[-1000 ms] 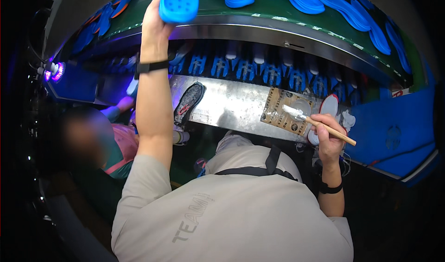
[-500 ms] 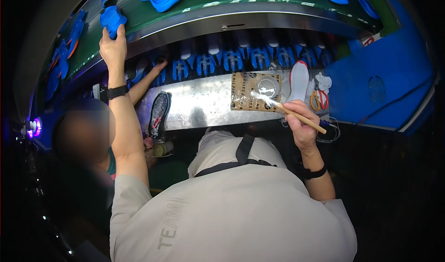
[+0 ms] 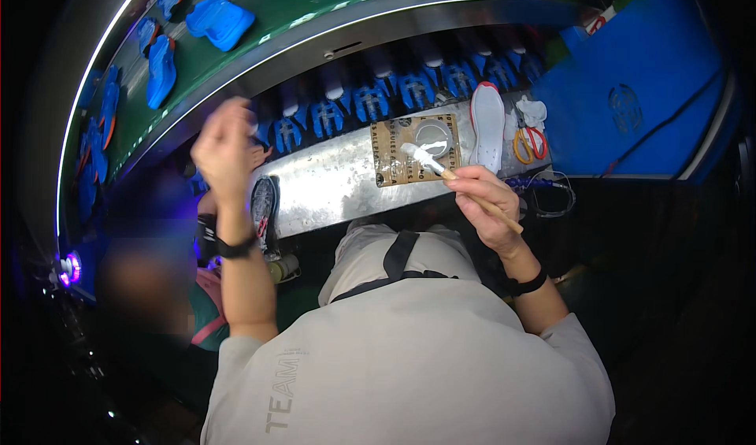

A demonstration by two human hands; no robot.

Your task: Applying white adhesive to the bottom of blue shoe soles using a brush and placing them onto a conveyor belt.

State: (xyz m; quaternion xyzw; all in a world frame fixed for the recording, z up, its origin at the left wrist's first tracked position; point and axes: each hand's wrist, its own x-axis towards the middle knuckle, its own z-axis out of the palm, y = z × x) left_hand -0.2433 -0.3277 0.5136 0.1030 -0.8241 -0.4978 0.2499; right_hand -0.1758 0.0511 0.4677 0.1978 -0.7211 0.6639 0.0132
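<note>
My right hand [image 3: 488,209] grips a brush with a wooden handle [image 3: 500,215]. Its white-coated bristles [image 3: 421,158] are over a brown printed sheet [image 3: 387,165], beside a round clear dish [image 3: 434,137] with white stuff in it. My left hand [image 3: 223,152], smeared by motion, is raised in front of the conveyor's metal edge. No shoe part shows in it, though its fingers are too blurred to read. Nearest to it on the green belt lies a blue sole-shaped piece [image 3: 161,72].
More blue pieces [image 3: 220,23] lie on the green belt [image 3: 260,31]. On the metal bench [image 3: 315,189] are a white sole with red edge [image 3: 487,126], scissors [image 3: 530,145] and a dark shoe piece [image 3: 264,205]. A co-worker's hand [image 3: 258,156] is close behind my left hand.
My left hand has let go of the blue piece on the belt and come back toward me. The brush stays in my right hand above the sheet. The view has shifted somewhat.
</note>
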